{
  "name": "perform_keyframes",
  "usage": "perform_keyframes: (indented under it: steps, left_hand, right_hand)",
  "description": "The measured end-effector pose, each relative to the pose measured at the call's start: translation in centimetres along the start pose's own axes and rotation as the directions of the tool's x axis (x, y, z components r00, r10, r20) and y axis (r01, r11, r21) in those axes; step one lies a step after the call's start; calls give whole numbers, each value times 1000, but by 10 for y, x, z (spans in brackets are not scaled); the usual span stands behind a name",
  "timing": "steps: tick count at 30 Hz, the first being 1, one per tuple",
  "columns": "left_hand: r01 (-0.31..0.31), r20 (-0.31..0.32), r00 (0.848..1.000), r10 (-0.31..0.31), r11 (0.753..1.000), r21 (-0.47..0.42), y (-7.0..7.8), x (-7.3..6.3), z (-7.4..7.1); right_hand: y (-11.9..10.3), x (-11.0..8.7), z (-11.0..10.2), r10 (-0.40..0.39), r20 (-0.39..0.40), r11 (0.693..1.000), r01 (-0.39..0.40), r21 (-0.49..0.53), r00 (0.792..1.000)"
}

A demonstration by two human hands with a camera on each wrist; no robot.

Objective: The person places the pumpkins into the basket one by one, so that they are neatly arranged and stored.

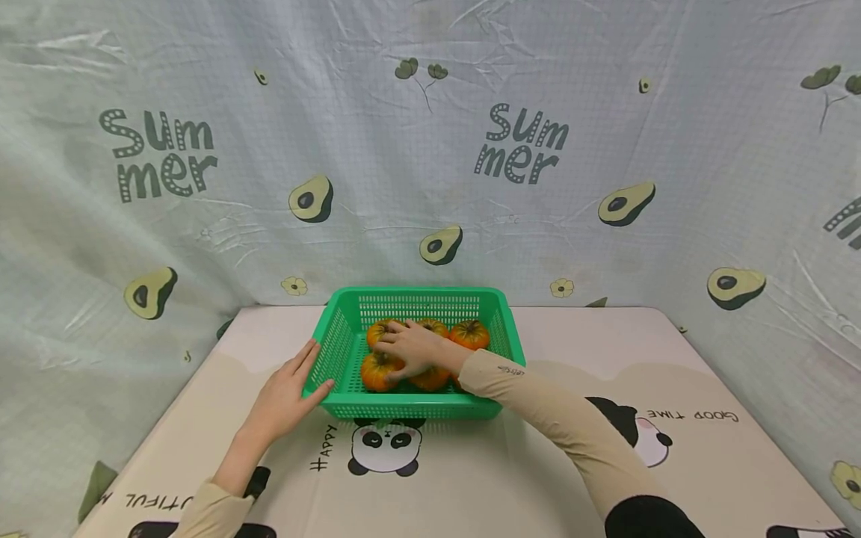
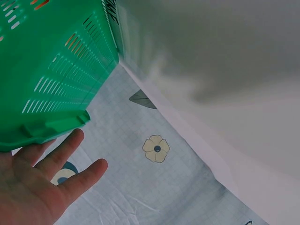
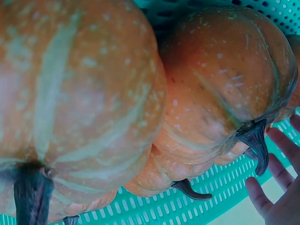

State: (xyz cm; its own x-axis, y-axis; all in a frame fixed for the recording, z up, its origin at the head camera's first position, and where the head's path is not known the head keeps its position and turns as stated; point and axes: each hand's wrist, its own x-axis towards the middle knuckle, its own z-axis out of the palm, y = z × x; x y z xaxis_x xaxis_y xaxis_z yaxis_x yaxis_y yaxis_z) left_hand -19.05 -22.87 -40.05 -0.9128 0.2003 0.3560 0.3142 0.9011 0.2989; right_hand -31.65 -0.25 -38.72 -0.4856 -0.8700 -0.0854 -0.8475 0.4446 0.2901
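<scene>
A green plastic basket (image 1: 410,406) with slotted walls holds several small orange pumpkins (image 1: 471,335). My left hand (image 1: 285,392) rests against the basket's left side, its fingers straight and spread. In the left wrist view those fingers (image 2: 65,154) lie by the basket rim (image 2: 51,131). My right hand (image 1: 420,347) reaches over the pumpkins, near the front-left pumpkin (image 1: 375,372), and hides part of the others. The right wrist view has its spread fingers (image 3: 281,173) beside a pumpkin's dark stem (image 3: 255,143), not curled round it.
The basket stands towards the back of a white table (image 1: 551,463) printed with pandas and words. Behind and beside the table hangs a pale sheet (image 1: 377,187) with avocado prints. Its back edge runs just behind the basket.
</scene>
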Motion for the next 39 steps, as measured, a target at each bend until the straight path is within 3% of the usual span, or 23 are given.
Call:
perform_keyframes:
  steps: [14, 21, 27, 30, 35, 39]
  left_hand:
    - [-9, 8, 1000, 9, 1000, 2, 1, 0, 0]
    - [-10, 24, 1000, 10, 1000, -6, -2, 0, -3]
    - [13, 59, 998, -11, 999, -47, -4, -2, -6]
    - [40, 93, 995, -32, 995, -90, -4, -3, -8]
    - [67, 146, 988, -45, 987, -149, -6, -6, -14]
    - [49, 137, 990, -29, 988, -146, -8, -11, -22]
  right_hand:
    - [6, -19, -18, -5, -2, 1000, 5, 10, 1000]
    - [11, -39, -36, -43, -97, 998, 47, 44, 994]
    - [9, -67, -57, -56, -146, 998, 54, -12, 988]
    - [12, -84, -61, -49, -180, 999, 51, 8, 982]
    - [18, -117, -55, -6, -238, 1000, 12, 23, 971]
    - [26, -144, -41, 56, -279, 998, -42, 55, 959]
